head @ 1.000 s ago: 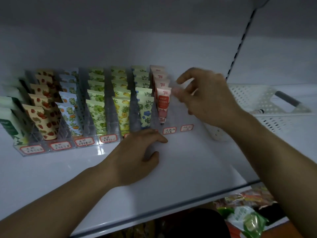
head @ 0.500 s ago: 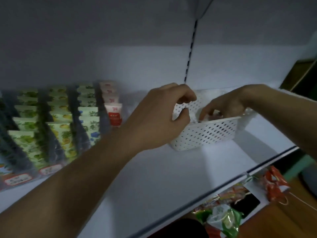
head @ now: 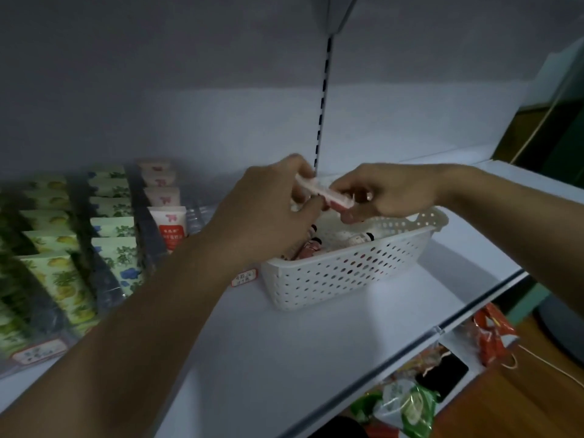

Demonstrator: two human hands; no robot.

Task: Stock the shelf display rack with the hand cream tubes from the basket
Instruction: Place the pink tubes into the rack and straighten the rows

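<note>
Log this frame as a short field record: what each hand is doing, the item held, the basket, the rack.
left hand: pinches one end of the pink tube
right hand: pinches the other end of the same tube
pink tube: held roughly level above the basket
basket: white, perforated, on the shelf, more tubes inside
display rack: left of the basket, rows of upright tubes; rightmost filled row pink
shelf: white
</note>
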